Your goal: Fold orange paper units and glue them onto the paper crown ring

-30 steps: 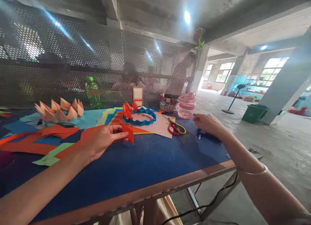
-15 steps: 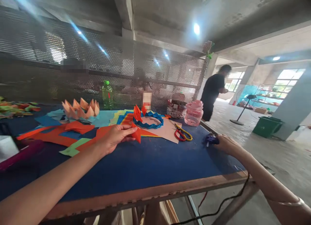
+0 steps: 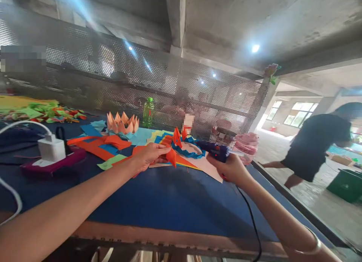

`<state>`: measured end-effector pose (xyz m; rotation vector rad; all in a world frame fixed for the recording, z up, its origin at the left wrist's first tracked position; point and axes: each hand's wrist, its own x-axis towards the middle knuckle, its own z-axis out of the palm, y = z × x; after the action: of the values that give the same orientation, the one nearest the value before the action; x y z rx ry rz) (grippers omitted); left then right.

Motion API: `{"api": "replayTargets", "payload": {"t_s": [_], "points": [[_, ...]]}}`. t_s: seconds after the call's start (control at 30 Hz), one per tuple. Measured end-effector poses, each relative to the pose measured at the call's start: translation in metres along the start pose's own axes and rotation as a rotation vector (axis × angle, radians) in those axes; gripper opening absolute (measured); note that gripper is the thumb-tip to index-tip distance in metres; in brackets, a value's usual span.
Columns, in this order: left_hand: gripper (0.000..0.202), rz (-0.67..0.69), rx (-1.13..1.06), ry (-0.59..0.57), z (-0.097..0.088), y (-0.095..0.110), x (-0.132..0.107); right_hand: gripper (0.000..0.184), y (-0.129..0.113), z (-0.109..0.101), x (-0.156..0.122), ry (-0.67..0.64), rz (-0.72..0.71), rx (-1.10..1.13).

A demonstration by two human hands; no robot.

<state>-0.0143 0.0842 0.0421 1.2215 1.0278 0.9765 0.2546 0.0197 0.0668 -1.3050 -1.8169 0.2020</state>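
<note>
My left hand (image 3: 149,157) pinches a folded orange paper piece (image 3: 171,156) just above the blue table (image 3: 158,201). My right hand (image 3: 232,168) is closed round the handle of a purple-blue glue gun (image 3: 212,149), whose nozzle points left toward the orange piece; its black cord (image 3: 253,224) hangs down over the table edge. Just behind the hands lies a blue folded paper ring (image 3: 190,152) with orange folded points (image 3: 177,137) set in it, on a stack of coloured sheets (image 3: 158,139).
An orange paper crown (image 3: 122,124), a green bottle (image 3: 148,112), a patterned tin (image 3: 223,135) and a pink jar (image 3: 246,143) stand further back. A white charger (image 3: 51,148) on a magenta power strip sits left. A perforated metal screen (image 3: 113,80) backs the table. A person (image 3: 313,147) walks past right.
My right hand has picked the glue gun up from the table's right side and brought it left beside the orange piece. The view has swung left; the walking person has moved right.
</note>
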Motion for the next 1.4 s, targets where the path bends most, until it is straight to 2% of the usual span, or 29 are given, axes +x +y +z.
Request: {"api": "replayTargets", "payload": {"t_s": [0.13,0.3,0.5,0.63,0.8,0.97,1.4], "points": [[0.029,0.055,0.041,0.045,-0.011,0.001,0.004,0.026,-0.017,0.042,0.011,-0.068,-0.014,0.148],[0.033,0.099,0.060,0.074,-0.014,0.001,0.006,0.027,-0.001,0.068,-0.005,-0.096,-0.020,0.174],[0.029,0.118,0.077,0.082,-0.003,-0.001,0.005,0.025,0.005,0.068,-0.020,-0.099,-0.105,0.040],[0.026,0.137,0.101,0.087,0.003,0.002,-0.001,0.022,0.002,0.068,-0.019,-0.141,-0.123,0.056],[0.016,0.143,0.116,0.114,0.007,0.005,-0.007,0.024,0.005,0.071,-0.021,-0.121,-0.130,0.039],[0.012,0.153,0.124,0.120,0.008,0.005,-0.007,0.023,0.003,0.071,-0.022,-0.141,-0.159,0.034],[0.021,0.183,0.146,0.092,0.001,-0.005,0.000,0.019,0.005,0.073,-0.023,-0.136,-0.181,0.029]]}}
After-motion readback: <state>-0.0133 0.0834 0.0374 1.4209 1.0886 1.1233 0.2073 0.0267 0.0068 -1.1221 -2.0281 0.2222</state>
